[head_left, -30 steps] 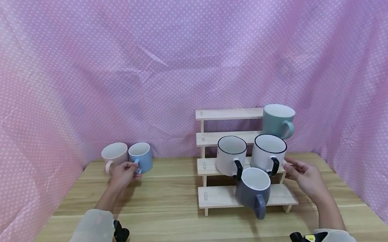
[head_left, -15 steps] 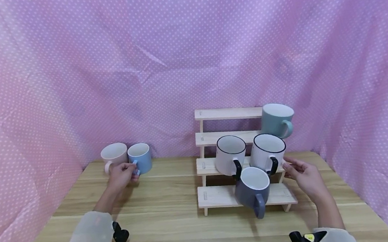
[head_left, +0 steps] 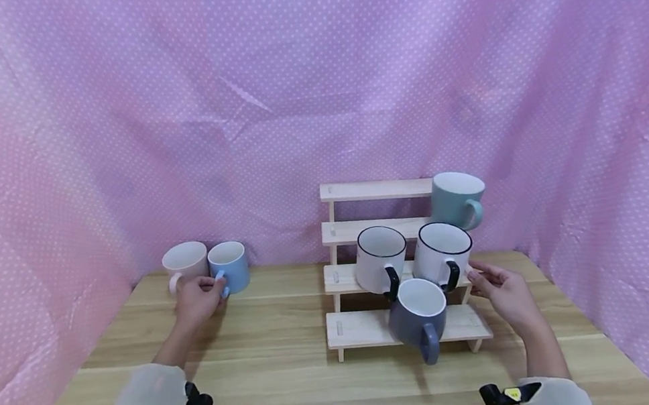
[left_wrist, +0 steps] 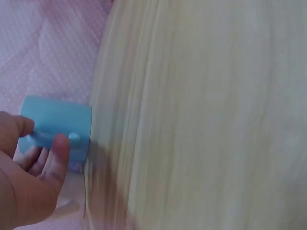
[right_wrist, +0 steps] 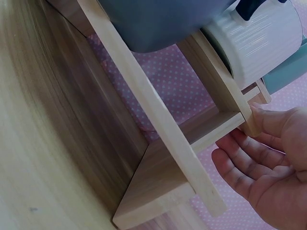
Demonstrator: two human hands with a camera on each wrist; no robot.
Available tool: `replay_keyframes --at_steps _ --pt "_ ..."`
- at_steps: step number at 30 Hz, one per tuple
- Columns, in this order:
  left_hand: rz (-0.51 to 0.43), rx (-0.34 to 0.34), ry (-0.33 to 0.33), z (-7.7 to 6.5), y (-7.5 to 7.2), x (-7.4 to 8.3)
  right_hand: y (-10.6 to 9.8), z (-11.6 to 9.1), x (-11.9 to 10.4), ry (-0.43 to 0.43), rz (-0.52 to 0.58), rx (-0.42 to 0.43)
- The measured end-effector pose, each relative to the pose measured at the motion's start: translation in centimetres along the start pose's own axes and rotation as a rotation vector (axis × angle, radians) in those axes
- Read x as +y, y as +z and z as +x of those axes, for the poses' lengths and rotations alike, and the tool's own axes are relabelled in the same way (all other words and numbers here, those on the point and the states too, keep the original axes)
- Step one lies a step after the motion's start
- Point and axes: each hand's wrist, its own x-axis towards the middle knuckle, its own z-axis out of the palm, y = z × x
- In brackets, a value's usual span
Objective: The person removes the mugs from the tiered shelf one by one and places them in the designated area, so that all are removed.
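Observation:
In the head view, my left hand is at the handle of a light blue mug standing at the back left. The left wrist view shows thumb and fingers around that mug's handle, pinching it. On the right, a stepped wooden rack has my right hand at its side. Seen from the right wrist, the thumb lies on the end of a shelf board and the fingers curl below it, gripping the board. Two white mugs with black handles, the left one and the right one, share one step.
A pale pink mug stands just left of the blue one. On the rack, a dark grey mug sits low and a green mug high at the right. Polka-dot cloth hangs behind the wooden table.
The whole head view has shifted slightly, so everything appears a little further left. Both hands keep their places at the blue mug's handle and the rack.

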Motion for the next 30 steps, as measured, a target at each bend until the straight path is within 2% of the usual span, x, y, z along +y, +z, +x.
replay_keyframes --at_steps 5,9,15,18,23,30 --pt "0.047 0.185 0.058 -0.5 0.3 1.1 0.2 0.1 -0.2 -0.004 -0.009 0.006" --pt "0.082 0.229 0.070 -0.3 0.3 2.6 0.2 0.1 -0.2 -0.008 -0.011 0.002" --pt "0.068 0.142 0.091 0.3 0.7 6.0 0.1 -0.1 -0.4 -0.012 -0.023 -0.001" --pt "0.055 0.106 0.132 0.8 1.4 7.7 0.0 0.0 -0.4 -0.015 -0.030 -0.002" --pt "0.022 0.081 0.200 1.6 3.3 10.9 0.0 0.0 -0.3 -0.018 -0.033 -0.002" --pt "-0.034 0.002 0.306 1.4 6.3 15.6 0.0 -0.2 -0.2 -0.013 -0.047 -0.002"
